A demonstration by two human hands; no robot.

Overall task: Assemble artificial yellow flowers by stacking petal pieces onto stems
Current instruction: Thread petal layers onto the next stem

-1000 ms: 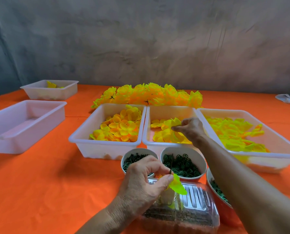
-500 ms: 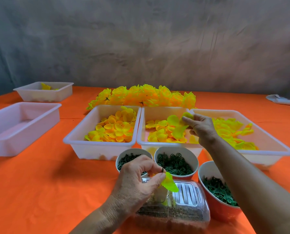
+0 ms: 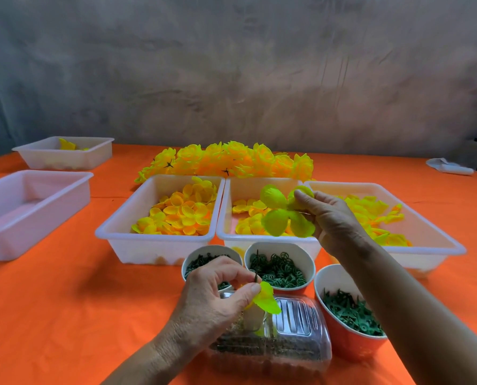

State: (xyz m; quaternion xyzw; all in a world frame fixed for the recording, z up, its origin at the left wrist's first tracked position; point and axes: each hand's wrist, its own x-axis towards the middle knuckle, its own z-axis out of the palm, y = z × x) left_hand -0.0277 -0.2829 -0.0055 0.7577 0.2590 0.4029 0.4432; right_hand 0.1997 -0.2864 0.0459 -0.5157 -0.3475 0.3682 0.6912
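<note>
While the left hand (image 3: 217,293) pinches an upright stem (image 3: 256,278), right fingers (image 3: 305,196) pinch a four-lobed petal piece (image 3: 285,215).

No text, label, brand, number or sign can be read anywhere here
</note>
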